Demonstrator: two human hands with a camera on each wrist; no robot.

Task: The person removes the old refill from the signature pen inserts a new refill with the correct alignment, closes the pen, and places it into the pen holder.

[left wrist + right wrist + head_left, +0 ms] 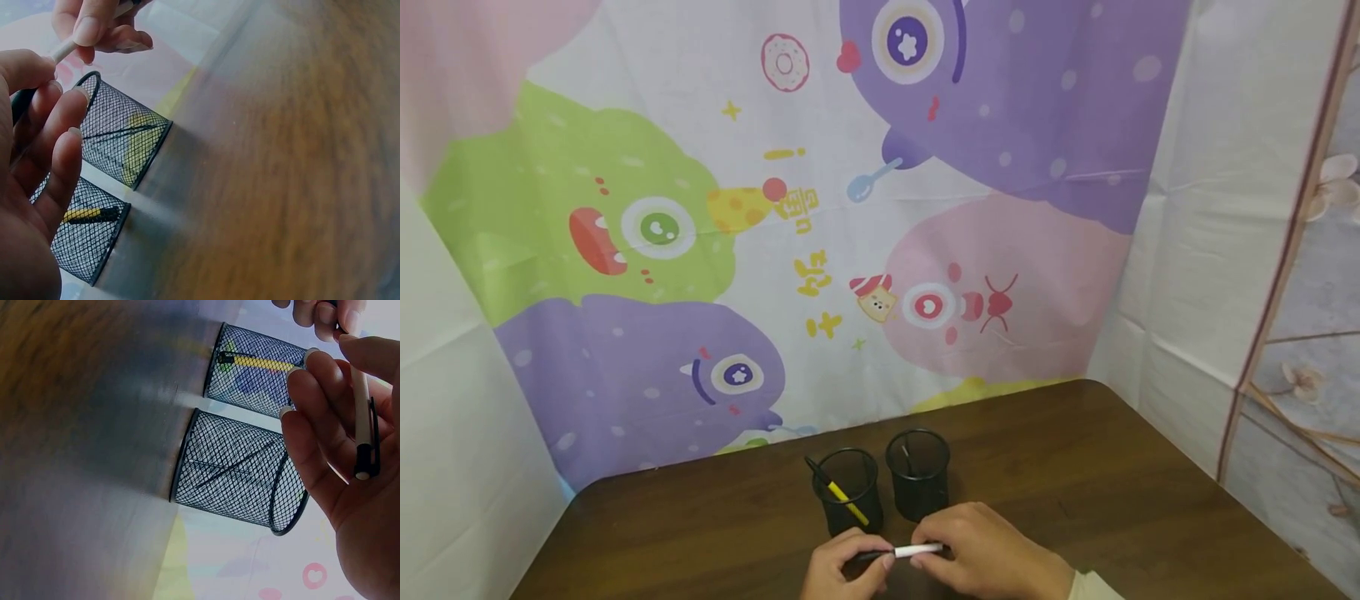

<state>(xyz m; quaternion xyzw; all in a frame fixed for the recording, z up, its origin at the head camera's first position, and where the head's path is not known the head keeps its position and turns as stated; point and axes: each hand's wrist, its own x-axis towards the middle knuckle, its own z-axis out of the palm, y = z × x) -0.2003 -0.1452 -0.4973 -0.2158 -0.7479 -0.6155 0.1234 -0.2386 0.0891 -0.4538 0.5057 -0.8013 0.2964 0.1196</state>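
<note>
Between both hands, low in the head view, lies a pen (917, 550) with a white barrel and black end parts. My left hand (844, 568) pinches its black end between thumb and fingers. On the white barrel, my right hand (981, 550) grips with thumb and fingers. The right wrist view shows the pen's black clip (374, 434) running along the barrel beside the palm. Just beyond the hands stand two black mesh pen cups, the left cup (857, 512) and the right cup (921, 496), both upright.
A yellow and black pen (844, 498) leans inside the left cup. In the right cup is a thin dark stick (907, 457). The brown wooden table (700, 517) ends at a cartoon-printed cloth (820, 367) behind, with pale cloth (452, 433) at the left.
</note>
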